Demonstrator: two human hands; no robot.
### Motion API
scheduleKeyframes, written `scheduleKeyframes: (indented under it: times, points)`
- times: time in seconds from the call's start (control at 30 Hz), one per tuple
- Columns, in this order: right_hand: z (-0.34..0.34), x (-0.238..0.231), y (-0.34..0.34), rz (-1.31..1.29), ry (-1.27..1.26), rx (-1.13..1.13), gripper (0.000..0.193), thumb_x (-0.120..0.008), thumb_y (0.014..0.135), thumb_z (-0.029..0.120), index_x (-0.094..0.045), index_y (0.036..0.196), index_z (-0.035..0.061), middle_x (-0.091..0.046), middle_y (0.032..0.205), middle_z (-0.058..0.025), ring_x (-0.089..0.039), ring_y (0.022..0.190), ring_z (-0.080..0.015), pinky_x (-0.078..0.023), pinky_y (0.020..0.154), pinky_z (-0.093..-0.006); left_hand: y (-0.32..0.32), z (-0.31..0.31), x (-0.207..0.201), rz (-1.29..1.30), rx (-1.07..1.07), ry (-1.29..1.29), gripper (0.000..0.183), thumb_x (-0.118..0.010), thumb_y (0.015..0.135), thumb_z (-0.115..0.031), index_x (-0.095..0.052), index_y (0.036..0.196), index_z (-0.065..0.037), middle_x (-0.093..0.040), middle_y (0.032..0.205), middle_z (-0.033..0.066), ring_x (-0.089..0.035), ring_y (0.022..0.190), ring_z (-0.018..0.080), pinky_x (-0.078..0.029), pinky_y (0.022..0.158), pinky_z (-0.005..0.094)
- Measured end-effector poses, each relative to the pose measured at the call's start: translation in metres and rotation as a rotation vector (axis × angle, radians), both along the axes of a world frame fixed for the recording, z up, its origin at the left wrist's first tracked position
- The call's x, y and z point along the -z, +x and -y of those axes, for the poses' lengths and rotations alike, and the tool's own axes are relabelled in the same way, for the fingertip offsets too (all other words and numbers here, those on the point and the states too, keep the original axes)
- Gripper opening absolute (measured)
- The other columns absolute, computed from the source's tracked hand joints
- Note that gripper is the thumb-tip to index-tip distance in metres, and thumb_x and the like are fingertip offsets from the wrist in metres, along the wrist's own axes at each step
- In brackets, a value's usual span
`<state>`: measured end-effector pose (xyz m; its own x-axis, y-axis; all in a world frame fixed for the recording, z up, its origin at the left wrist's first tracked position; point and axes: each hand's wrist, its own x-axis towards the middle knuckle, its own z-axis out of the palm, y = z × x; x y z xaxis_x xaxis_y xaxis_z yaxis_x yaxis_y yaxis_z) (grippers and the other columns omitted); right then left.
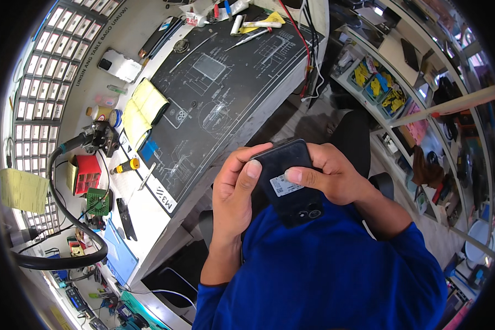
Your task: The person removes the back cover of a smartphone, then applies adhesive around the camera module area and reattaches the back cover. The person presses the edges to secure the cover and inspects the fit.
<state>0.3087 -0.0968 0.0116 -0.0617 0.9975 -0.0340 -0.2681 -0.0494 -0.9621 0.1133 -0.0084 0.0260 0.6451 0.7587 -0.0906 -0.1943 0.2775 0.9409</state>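
Observation:
A black smartphone (pixel 282 163) is held up in front of my blue shirt, its back toward me and its camera lenses at the lower end. A white printed label sticks to the phone's back. My left hand (pixel 234 190) grips the phone's left edge, thumb near the top corner and fingers behind. On the right side my right hand (pixel 335 173) is closed on it too, its thumb pressed on the back at the label. The fingers behind the phone are partly hidden.
To the left stands a workbench with a black printed work mat (pixel 231 71). A yellow notepad (pixel 144 107), a yellow-black screwdriver (pixel 127 165), a red box (pixel 88 175) and a curved black flexible arm (pixel 55 165) are along it. Glass shelves (pixel 423 121) with green baskets (pixel 377 88) rise at right.

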Motion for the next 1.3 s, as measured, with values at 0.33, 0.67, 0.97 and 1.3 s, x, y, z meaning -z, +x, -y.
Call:
scheduleKeyframes:
  times: [0.33, 0.67, 0.97, 1.3]
  points:
    - [0.024, -0.012, -0.009, 0.021, 0.001, 0.128, 0.03, -0.062, 0.107, 0.023, -0.066, 0.124, -0.0015, -0.073, 0.096, -0.0084, -0.065, 0.088, -0.0103, -0.053, 0.079, -0.0303, 0.004, 0.001, 0.012, 0.059, 0.17, -0.124, 0.059, -0.061, 0.107, -0.044, -0.06, 0.141, 0.005, -0.065, 0.124, 0.0077, -0.062, 0.122, 0.0186, -0.045, 0.109, 0.0342]
    - [0.026, -0.01, -0.025, 0.158, -0.079, 0.134, 0.029, -0.067, 0.104, 0.024, -0.069, 0.121, -0.0002, -0.076, 0.095, -0.0129, -0.073, 0.086, -0.02, -0.055, 0.077, -0.0339, 0.024, 0.017, 0.042, 0.402, 0.436, -0.335, 0.108, -0.04, 0.098, -0.081, -0.038, 0.158, 0.008, -0.036, 0.165, 0.0286, -0.042, 0.15, 0.0358, -0.035, 0.123, 0.0474]
    - [0.036, -0.017, -0.007, 0.372, -0.216, 0.506, 0.021, -0.084, 0.091, 0.014, -0.073, 0.103, 0.0014, -0.069, 0.075, -0.0041, -0.064, 0.063, -0.0071, -0.047, 0.054, -0.0247, 0.016, 0.017, 0.021, 0.185, 0.27, -0.479, 0.076, -0.058, 0.103, -0.035, -0.032, 0.162, 0.003, -0.061, 0.14, 0.0191, -0.064, 0.123, 0.0261, -0.051, 0.106, 0.0383]
    - [0.001, -0.043, 0.0, 0.915, 0.257, 0.225, 0.046, -0.086, 0.082, 0.014, -0.073, 0.125, 0.0059, -0.066, 0.117, -0.0107, -0.061, 0.1, -0.0264, -0.052, 0.084, -0.0358, 0.008, 0.027, 0.036, 0.101, 0.36, -0.508, 0.065, -0.052, 0.097, -0.012, -0.034, 0.159, -0.004, -0.055, 0.139, 0.0116, -0.054, 0.13, 0.0201, -0.047, 0.108, 0.0373]
